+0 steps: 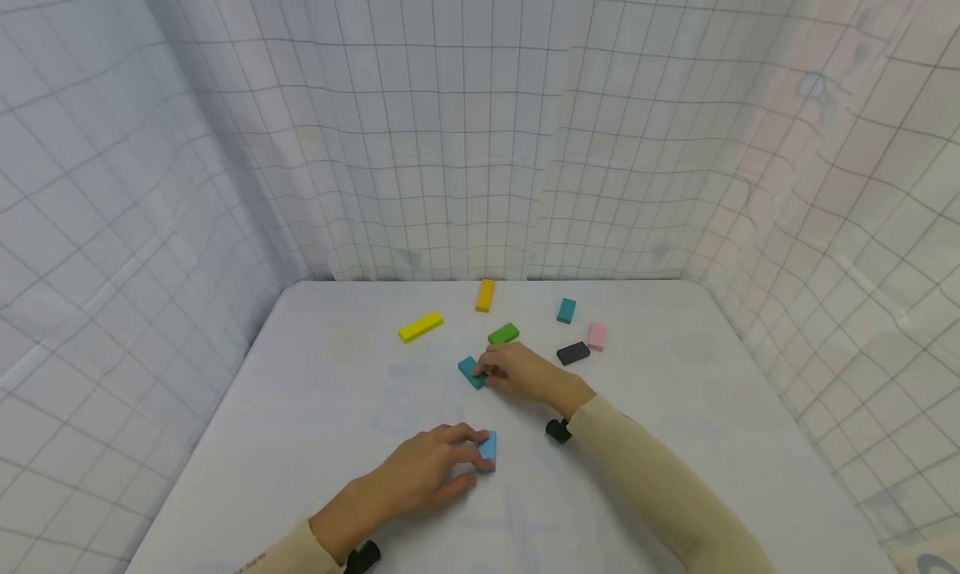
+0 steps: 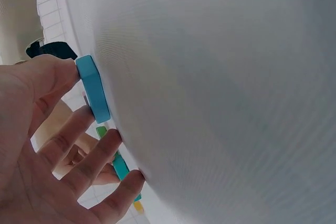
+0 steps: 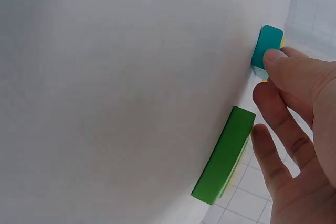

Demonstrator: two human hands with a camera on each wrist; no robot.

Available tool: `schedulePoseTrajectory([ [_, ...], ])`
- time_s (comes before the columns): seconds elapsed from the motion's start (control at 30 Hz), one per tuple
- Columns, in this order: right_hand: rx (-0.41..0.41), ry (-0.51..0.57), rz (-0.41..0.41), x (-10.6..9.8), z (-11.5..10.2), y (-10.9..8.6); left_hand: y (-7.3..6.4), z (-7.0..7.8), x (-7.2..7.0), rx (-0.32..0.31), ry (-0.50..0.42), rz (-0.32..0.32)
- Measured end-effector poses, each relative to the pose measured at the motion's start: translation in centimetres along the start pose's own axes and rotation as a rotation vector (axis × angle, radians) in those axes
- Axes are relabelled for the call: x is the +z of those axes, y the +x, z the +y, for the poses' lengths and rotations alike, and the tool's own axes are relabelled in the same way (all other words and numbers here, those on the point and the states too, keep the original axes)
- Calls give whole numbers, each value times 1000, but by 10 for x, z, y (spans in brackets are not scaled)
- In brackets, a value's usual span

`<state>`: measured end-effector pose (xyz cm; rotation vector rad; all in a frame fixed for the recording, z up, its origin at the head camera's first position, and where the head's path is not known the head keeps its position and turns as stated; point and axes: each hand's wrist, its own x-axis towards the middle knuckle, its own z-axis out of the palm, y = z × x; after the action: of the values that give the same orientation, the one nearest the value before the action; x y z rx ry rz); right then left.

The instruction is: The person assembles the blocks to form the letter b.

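Observation:
My left hand (image 1: pixel 429 467) is low at the middle of the white table, thumb and index finger at a light blue block (image 1: pixel 488 451). In the left wrist view the thumb meets one end of this blue block (image 2: pixel 93 90) and the index fingertip is near its other end. Farther forward, my right hand (image 1: pixel 528 372) pinches a teal block (image 1: pixel 470 371) by its near right side. The right wrist view has the thumb across the teal block (image 3: pixel 268 45), the index finger partly hidden behind it. A green block (image 3: pixel 224 156) lies close to the other fingertips.
Beyond the hands lie a yellow block (image 1: pixel 421 326), an orange block (image 1: pixel 485 296) and the green block (image 1: pixel 503 333). To the right are a second teal block (image 1: pixel 566 311), a pink block (image 1: pixel 597 336) and a black block (image 1: pixel 573 353). Gridded white curtains (image 1: pixel 465 141) surround the table.

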<state>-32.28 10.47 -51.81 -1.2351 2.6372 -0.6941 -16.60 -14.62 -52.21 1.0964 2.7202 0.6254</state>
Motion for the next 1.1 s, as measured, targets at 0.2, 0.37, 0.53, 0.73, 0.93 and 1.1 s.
schedulePoseTrajectory([
  [0.2,-5,-62,-17,-1,-4,-7,-1,0,-1,-6,-15,-9],
  [0.37,-31,-114,-21,0,-6,-9,-1,0,-1,-12,-22,-6],
  [0.53,-49,-141,-4,1,-9,-8,1,1,1,-14,-29,34],
  [0.73,-62,-176,14,0,-10,-9,5,4,4,-15,-38,112],
  [0.93,-36,-177,3,1,-8,-8,10,5,8,-26,-56,161],
  [1.1,3,-132,-40,3,-7,-4,10,7,11,-42,-77,193],
])
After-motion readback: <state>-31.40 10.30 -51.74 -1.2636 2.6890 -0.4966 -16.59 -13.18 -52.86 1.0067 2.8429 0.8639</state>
